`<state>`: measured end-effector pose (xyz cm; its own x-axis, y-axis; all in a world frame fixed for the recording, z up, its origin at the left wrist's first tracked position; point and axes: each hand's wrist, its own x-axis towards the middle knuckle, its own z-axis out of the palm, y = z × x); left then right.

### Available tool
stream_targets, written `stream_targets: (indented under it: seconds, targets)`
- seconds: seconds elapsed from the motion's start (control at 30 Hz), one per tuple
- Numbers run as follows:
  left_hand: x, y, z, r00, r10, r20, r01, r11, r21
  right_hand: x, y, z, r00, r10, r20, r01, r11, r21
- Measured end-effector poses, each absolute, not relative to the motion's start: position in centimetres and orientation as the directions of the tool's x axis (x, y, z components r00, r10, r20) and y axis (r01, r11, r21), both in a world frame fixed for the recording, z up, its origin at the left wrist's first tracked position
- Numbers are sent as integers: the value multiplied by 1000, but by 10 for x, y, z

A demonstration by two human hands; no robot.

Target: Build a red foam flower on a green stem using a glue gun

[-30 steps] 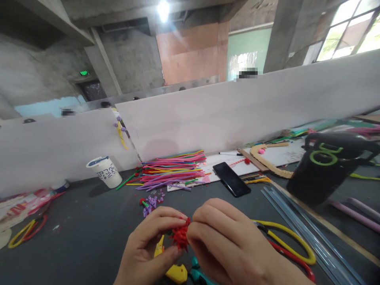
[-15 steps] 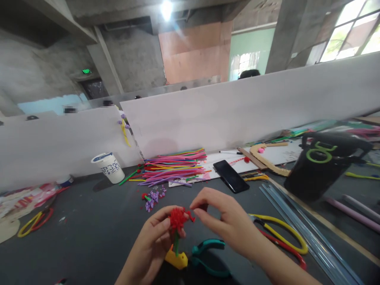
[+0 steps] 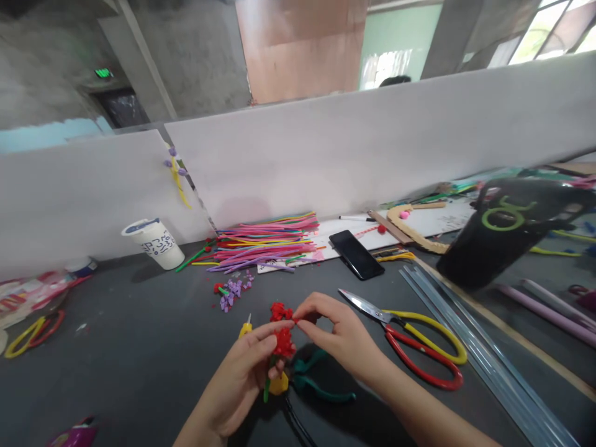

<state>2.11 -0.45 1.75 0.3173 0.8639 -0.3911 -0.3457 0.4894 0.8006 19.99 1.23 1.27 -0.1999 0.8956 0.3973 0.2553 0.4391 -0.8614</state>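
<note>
My left hand (image 3: 249, 366) is closed around a red flower (image 3: 284, 343) with a fuzzy-looking head and a green stem that pokes out below the fingers. More red tufts (image 3: 278, 311) show just beyond its fingertips; whether they join the flower I cannot tell. My right hand (image 3: 338, 332) pinches a thin red strand (image 3: 295, 321) right beside the left fingertips. Beneath the left hand lies a yellow tool (image 3: 279, 385) with a pointed tip and a black cord, mostly hidden. Teal-handled pliers (image 3: 321, 388) rest between the two forearms.
Large scissors (image 3: 419, 335) lie right of my right hand, near clear rods (image 3: 470, 335). Beyond are purple bits (image 3: 233, 293), a bundle of coloured stems (image 3: 265, 242), a phone (image 3: 356, 254), a white cup (image 3: 156, 244) and a black container (image 3: 507, 242). A white partition (image 3: 349, 149) stands behind.
The view has tipped downward, so the scene sits higher. The flower has turned in my left hand, and my right fingers have come in against the left fingertips. The scissors are now fully visible.
</note>
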Motion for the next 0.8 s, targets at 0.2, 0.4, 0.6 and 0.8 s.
stream_targets:
  seconds: [0.2, 0.4, 0.6, 0.8]
  targets:
    - [21, -3, 13, 339, 871, -356, -304, 459, 835, 204, 8, 14, -288, 815, 503, 268, 573, -774]
    - [21, -5, 13, 333, 869, -366, -290, 464, 837, 205, 7, 9, -341, 735, 586, 335, 677, -655]
    - [22, -4, 15, 332, 866, -373, -288, 469, 835, 206, 6, 10, -367, 700, 612, 360, 714, -601]
    - [21, -3, 11, 292, 870, -397, -252, 470, 846, 205, 7, 9, -374, 706, 601, 349, 708, -614]
